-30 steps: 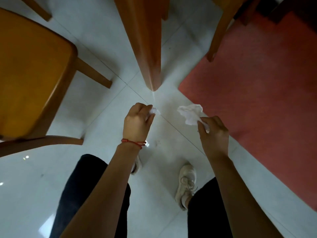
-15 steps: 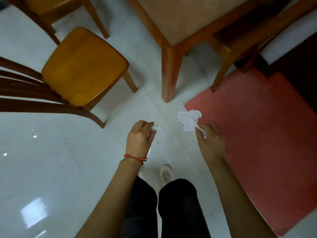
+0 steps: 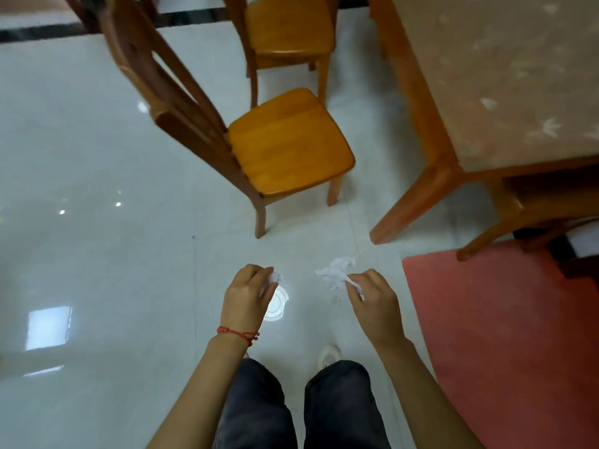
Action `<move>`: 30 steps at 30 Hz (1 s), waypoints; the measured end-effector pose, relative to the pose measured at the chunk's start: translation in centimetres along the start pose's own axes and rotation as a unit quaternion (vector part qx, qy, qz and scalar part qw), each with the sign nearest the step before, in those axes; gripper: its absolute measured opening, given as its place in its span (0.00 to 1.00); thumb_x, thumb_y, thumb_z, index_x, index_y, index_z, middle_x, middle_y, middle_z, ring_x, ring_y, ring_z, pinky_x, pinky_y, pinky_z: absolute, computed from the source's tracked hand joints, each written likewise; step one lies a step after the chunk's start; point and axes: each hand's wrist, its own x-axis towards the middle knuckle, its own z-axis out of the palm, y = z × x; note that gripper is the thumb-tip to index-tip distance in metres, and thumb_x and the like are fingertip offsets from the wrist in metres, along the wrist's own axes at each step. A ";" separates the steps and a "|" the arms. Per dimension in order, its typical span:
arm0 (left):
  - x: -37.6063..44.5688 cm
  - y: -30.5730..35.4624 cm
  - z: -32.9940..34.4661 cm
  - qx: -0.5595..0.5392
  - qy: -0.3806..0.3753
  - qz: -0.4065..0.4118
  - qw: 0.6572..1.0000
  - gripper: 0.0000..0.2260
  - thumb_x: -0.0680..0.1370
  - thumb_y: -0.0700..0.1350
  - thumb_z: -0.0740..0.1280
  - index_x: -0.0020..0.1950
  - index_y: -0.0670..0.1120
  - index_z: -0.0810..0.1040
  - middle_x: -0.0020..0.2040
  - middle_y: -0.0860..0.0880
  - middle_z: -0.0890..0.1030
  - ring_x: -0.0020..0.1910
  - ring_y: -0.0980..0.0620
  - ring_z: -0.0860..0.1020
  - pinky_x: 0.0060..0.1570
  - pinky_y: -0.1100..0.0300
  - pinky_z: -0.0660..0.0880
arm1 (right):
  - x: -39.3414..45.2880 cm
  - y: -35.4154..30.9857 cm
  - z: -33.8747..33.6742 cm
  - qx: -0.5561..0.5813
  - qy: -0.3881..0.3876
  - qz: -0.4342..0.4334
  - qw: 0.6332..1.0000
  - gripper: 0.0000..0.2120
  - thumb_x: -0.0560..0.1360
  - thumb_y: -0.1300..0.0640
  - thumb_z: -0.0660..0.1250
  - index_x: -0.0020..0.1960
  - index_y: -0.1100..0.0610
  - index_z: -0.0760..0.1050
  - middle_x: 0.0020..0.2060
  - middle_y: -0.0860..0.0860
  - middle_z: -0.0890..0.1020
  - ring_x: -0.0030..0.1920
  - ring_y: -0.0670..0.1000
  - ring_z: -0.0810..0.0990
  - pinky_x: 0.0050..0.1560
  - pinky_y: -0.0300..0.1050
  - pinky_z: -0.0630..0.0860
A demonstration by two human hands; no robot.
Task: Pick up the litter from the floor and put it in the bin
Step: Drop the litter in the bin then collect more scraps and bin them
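At frame centre, the left hand (image 3: 248,294) is pinching a small crumpled white scrap (image 3: 276,276); the right hand (image 3: 372,298) is gripping a larger wrinkled tissue (image 3: 335,273) over glossy floor tiles (image 3: 97,270).

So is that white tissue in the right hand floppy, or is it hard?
Probably floppy: the tissue looks crumpled and droops unevenly from where the right hand pinches it. It is likely very light, since just the fingertips hold it by one corner. It might tear easily if tugged, as it looks thin.
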 end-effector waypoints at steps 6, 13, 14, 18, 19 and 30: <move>-2.4 -9.8 -8.0 0.013 0.044 -0.061 0.997 0.12 0.62 0.31 0.77 0.44 0.34 0.81 0.36 0.39 0.80 0.33 0.43 0.79 0.36 0.56 0.77 | 3.0 -11.0 5.9 -0.003 -0.036 -0.066 0.997 0.06 0.66 0.71 0.72 0.40 0.64 0.79 0.30 0.57 0.77 0.30 0.54 0.75 0.29 0.36 0.68; -5.0 -21.7 -18.5 0.051 0.076 -0.126 0.988 0.12 0.63 0.32 0.77 0.44 0.34 0.81 0.36 0.39 0.80 0.34 0.42 0.79 0.34 0.55 0.78 | 5.1 -23.3 13.2 0.017 -0.077 -0.119 0.990 0.06 0.66 0.71 0.72 0.41 0.65 0.79 0.32 0.58 0.77 0.31 0.56 0.76 0.30 0.39 0.70; -5.4 -23.1 -19.8 0.054 0.081 -0.138 0.986 0.12 0.63 0.32 0.77 0.44 0.34 0.81 0.36 0.39 0.80 0.34 0.42 0.79 0.34 0.55 0.77 | 5.6 -24.9 14.0 0.020 -0.083 -0.126 0.988 0.06 0.66 0.71 0.73 0.41 0.65 0.79 0.32 0.58 0.78 0.31 0.56 0.76 0.31 0.39 0.70; -6.4 -27.8 -23.7 0.066 0.109 -0.181 0.975 0.12 0.63 0.32 0.77 0.44 0.35 0.81 0.36 0.39 0.80 0.34 0.42 0.79 0.33 0.56 0.77 | 8.1 -30.3 17.0 0.031 -0.101 -0.181 0.978 0.06 0.66 0.70 0.73 0.42 0.65 0.79 0.34 0.58 0.79 0.32 0.57 0.77 0.34 0.39 0.70; -6.3 -28.7 -24.5 0.068 0.117 -0.190 0.972 0.12 0.63 0.32 0.77 0.44 0.35 0.81 0.36 0.39 0.80 0.34 0.42 0.79 0.34 0.56 0.77 | 8.9 -31.5 17.6 0.034 -0.107 -0.193 0.975 0.06 0.66 0.70 0.73 0.42 0.65 0.79 0.34 0.58 0.79 0.32 0.57 0.77 0.33 0.39 0.70; 5.0 -38.4 -29.7 0.075 0.172 -0.216 0.958 0.11 0.62 0.31 0.77 0.43 0.34 0.81 0.35 0.39 0.80 0.34 0.42 0.79 0.33 0.56 0.77 | 24.0 -41.2 25.1 0.056 -0.136 -0.255 0.956 0.05 0.68 0.69 0.71 0.44 0.66 0.79 0.35 0.59 0.79 0.33 0.56 0.76 0.29 0.45 0.74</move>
